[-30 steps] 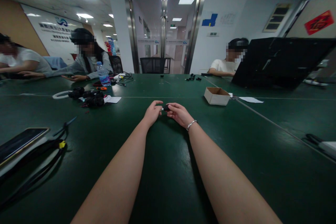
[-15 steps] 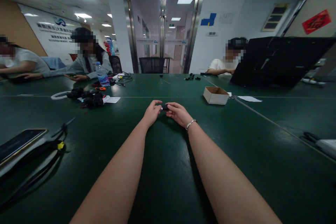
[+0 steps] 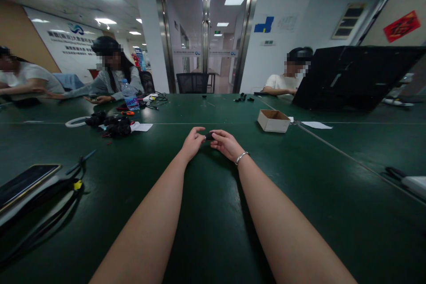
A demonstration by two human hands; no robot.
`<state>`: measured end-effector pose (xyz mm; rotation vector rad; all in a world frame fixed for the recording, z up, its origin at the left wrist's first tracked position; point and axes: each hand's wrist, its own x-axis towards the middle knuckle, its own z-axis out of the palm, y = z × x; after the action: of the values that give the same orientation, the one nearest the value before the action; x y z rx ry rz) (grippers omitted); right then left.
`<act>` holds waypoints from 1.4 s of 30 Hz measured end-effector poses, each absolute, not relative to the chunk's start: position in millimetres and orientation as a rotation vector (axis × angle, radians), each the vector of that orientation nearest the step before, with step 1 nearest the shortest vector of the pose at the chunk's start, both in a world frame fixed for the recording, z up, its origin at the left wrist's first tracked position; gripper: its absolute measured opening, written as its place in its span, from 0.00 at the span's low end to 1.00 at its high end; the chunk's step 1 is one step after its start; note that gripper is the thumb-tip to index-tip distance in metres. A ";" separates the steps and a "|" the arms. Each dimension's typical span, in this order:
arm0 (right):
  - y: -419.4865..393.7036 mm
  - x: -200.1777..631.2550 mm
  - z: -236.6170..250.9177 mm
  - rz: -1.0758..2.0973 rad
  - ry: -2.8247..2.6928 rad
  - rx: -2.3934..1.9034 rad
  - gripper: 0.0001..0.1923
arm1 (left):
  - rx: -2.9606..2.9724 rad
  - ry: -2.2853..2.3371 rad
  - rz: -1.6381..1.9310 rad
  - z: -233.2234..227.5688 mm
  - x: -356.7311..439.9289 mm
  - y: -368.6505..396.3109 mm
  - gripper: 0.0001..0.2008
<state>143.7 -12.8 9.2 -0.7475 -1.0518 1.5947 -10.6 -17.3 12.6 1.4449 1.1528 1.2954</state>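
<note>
Both my arms stretch out over the dark green table [image 3: 206,213]. My left hand [image 3: 192,142] and my right hand [image 3: 226,143] meet at the table's middle, fingertips pinched on a small black part [image 3: 209,136] held between them just above the surface. A silver bracelet [image 3: 242,157] circles my right wrist. The part is too small to make out in detail.
A small open cardboard box [image 3: 274,120] sits to the right. A pile of black parts [image 3: 113,125] with a white ring and paper lies to the left, near a water bottle [image 3: 129,94]. A phone [image 3: 25,179] and black cables [image 3: 71,183] lie near left. Three people sit around; a black laptop lid [image 3: 353,75] stands right.
My hands and the small black part have stayed almost still. The person at far left reached an arm across the table.
</note>
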 end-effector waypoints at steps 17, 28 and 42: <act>-12.7 144.2 8.7 1.611 -1.099 -0.734 0.07 | 1.376 1.115 1.253 14.0 -11.2 -15.0 0.12; -14.6 144.1 10.6 1.613 -1.101 -0.734 0.07 | 1.399 1.124 1.261 16.4 -11.5 -17.0 0.11; -13.3 144.9 7.7 1.590 -1.107 -0.717 0.11 | 1.414 1.119 1.261 13.1 -11.4 -14.8 0.11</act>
<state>144.9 -13.3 7.7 -0.7169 -1.1071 1.5902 -11.4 -14.8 13.1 1.4139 1.1189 1.2606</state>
